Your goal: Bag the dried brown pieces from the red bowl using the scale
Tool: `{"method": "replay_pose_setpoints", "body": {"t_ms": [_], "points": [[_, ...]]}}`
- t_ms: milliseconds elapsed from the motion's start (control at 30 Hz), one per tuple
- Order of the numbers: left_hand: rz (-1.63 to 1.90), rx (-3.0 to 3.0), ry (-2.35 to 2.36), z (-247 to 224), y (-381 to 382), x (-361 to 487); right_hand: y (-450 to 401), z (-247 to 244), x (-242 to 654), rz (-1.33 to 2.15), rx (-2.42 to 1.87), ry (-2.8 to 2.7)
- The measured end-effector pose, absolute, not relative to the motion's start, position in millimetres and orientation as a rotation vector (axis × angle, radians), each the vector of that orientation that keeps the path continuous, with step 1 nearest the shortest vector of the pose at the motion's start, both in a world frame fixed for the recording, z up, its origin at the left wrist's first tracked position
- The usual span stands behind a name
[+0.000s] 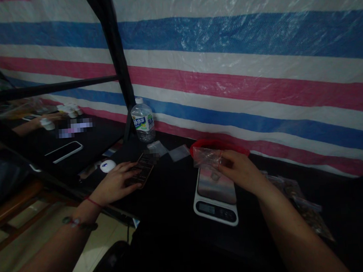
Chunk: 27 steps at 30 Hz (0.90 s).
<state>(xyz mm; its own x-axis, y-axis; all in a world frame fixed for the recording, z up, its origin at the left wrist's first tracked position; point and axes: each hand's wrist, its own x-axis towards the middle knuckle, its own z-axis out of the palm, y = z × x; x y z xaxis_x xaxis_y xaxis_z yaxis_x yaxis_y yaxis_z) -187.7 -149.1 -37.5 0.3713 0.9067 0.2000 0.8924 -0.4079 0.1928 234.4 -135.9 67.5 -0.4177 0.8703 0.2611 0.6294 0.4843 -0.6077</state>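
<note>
A: Right hand?
B: The right hand [241, 170] pinches a clear bag [203, 156], fingers closed on its right side.
A: Where's the bag?
B: Above the far end of the scale [216, 217], in front of the red bowl [221, 142]. The scale sits flat on the counter [174, 211], display toward the person; reading too blurred.
A: Left hand?
B: The left hand [118, 184] lies over the near side of the dark phone [145, 168], fingers spread apart, not wrapped around it.
A: Near that?
B: A white round object [108, 166] just beyond the wrist. The bottle [144, 124] stands upright behind the phone, with two flat bags [179, 152] between bottle and bowl.
A: Right side?
B: Filled bags [313, 218] lie beyond the right forearm, contents unclear.
A: Far left?
B: A co-worker's hand [57, 116] beside white jars [47, 124]; a white-edged phone [66, 152] lies nearer.
</note>
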Motion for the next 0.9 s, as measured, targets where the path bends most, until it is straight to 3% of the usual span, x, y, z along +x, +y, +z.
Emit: {"method": "replay_pose_setpoints", "body": {"t_ms": [900], "points": [[0.608, 2.620, 1.732, -39.5, -156.3, -190.0, -135.2, 70.6, 240.4, 0.533, -1.233, -2.174]]}}
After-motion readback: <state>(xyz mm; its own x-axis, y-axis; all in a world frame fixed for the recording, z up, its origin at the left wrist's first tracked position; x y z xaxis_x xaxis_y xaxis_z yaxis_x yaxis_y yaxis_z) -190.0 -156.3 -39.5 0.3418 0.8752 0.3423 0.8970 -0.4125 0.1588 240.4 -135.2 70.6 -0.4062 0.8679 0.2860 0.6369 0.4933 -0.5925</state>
